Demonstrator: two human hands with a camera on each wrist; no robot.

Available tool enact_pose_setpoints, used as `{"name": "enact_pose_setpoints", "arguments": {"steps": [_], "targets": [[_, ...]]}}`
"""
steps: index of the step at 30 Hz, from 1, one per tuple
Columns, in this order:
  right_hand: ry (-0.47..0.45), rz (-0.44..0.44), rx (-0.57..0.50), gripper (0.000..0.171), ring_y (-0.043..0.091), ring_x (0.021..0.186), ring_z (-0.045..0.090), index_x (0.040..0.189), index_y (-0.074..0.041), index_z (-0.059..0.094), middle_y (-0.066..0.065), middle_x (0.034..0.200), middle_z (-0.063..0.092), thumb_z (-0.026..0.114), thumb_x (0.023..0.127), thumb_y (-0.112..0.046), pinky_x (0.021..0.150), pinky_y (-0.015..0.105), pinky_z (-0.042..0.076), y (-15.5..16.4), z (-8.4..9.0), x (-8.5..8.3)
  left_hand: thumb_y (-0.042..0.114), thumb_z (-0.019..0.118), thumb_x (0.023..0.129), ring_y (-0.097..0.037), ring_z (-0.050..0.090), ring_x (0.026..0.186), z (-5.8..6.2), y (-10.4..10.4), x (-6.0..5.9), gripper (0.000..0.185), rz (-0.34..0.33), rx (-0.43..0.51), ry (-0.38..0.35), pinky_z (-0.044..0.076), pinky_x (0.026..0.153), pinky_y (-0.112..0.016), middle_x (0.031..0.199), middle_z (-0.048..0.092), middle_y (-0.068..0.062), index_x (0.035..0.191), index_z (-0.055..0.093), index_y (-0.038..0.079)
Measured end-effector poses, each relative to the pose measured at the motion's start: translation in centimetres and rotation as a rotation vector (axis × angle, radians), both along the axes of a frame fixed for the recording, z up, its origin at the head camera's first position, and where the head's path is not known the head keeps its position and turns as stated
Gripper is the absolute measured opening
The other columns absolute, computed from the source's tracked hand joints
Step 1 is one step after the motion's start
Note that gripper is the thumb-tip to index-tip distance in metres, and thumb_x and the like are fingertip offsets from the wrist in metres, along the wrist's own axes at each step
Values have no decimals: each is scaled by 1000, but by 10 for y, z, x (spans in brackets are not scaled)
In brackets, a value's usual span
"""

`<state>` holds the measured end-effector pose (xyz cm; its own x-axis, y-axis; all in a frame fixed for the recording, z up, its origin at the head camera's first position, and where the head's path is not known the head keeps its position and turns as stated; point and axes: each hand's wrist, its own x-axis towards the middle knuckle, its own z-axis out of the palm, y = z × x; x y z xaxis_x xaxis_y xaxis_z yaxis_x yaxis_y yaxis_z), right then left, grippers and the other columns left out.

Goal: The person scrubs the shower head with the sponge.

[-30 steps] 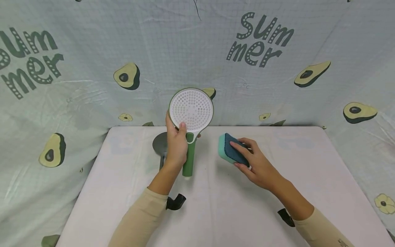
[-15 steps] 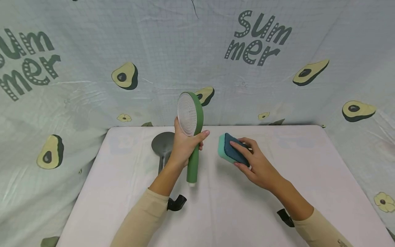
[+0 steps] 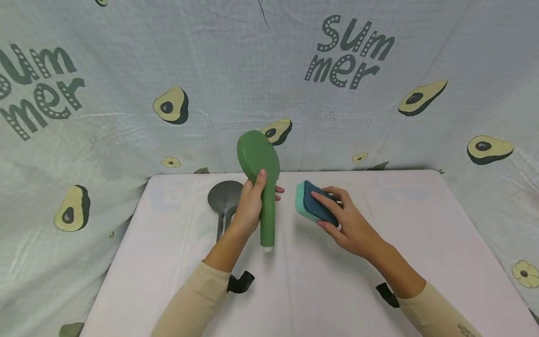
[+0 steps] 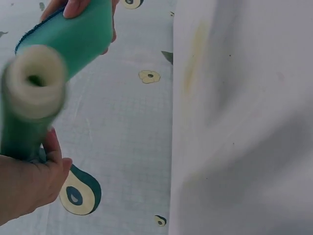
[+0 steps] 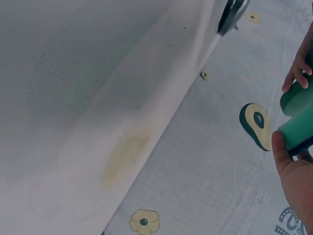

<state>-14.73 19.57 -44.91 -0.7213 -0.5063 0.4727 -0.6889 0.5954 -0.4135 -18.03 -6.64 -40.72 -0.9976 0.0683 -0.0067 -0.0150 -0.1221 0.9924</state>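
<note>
My left hand (image 3: 250, 204) grips a green shower head (image 3: 261, 157) near the top of its handle, thumb lying along the smooth green back, which faces me. The white spray face is turned away. In the left wrist view the hollow white end of the shower head's handle (image 4: 35, 81) points at the camera. To the right, my right hand (image 3: 350, 223) pinches a sponge (image 3: 316, 206), turquoise with a dark blue scrubbing layer, between thumb and fingers. The sponge is held apart from the shower head above the table. In the right wrist view, the sponge (image 5: 298, 131) shows at the right edge.
A second, dark grey shower head (image 3: 224, 196) lies on the white table (image 3: 320, 290) behind my left forearm, its handle partly hidden. Black wrist-camera mounts (image 3: 241, 282) stick out at both wrists. A printed avocado curtain (image 3: 236, 70) hangs directly behind the table's far edge.
My left hand has turned the green shower head round, so its white spray face has swung away and its green back now shows. The right hand with the sponge has hardly moved.
</note>
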Motion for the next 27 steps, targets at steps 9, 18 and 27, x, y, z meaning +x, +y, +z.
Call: {"name": "enact_pose_setpoints", "arguments": {"steps": [9, 18, 27], "targets": [[2, 2, -7, 72, 31, 128, 52, 156, -20, 44, 17, 154, 37, 76, 92, -11, 92, 50, 57, 0, -1, -5, 36, 53, 109, -18, 71, 87, -8, 0, 1, 41, 115, 20, 46, 56, 76, -27, 103, 73, -15, 130, 64, 3], [78, 19, -4, 72, 38, 139, 44, 155, -18, 45, 22, 155, 36, 78, 91, -12, 101, 56, 54, -11, 22, -19, 22, 44, 112, -10, 71, 82, -6, 4, 3, 42, -62, 244, 45, 60, 70, -24, 99, 70, -2, 133, 55, -13], [133, 36, 55, 64, 43, 142, 42, 154, -24, 48, 23, 156, 38, 73, 96, -12, 110, 60, 45, -35, 58, -38, 21, 33, 114, -16, 75, 90, -3, 9, 3, 48, -219, 342, 71, 65, 75, -38, 116, 65, -7, 148, 40, -11]]}}
